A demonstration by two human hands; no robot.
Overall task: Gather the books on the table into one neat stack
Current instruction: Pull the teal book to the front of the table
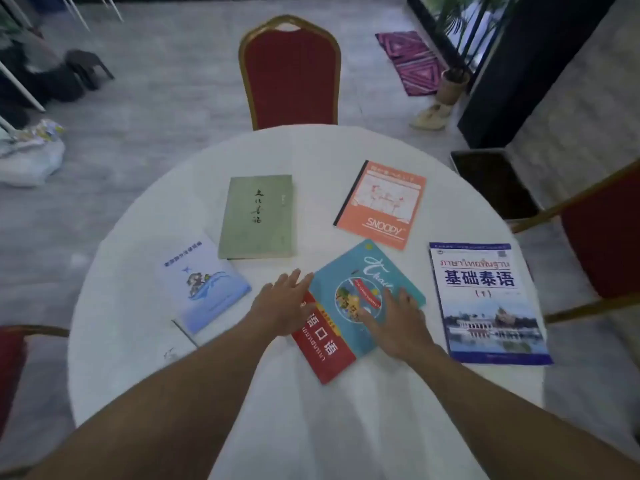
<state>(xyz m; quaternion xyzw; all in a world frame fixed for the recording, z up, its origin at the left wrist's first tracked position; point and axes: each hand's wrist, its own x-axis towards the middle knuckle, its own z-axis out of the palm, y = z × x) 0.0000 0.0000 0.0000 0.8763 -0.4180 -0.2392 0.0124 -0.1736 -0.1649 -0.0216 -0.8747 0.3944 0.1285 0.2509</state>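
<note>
Several books lie spread on a round white table (381, 427). A teal book (363, 271) rests askew on top of a red book (325, 351) near the middle. My left hand (282, 306) lies flat with fingers apart at the left edge of that pair. My right hand (394, 323) presses flat on the teal cover. A green book (258, 216) lies behind, an orange Snoopy notebook (381, 206) at the back right, a pale blue booklet (204, 289) at the left, and a large blue-and-white textbook (485, 303) at the right.
A red chair with a gold frame (291, 74) stands beyond the table; two more red chairs flank it, one at the right (602, 237) and one at the left (14, 358). A thin white sheet (180, 344) lies under the pale booklet's near corner.
</note>
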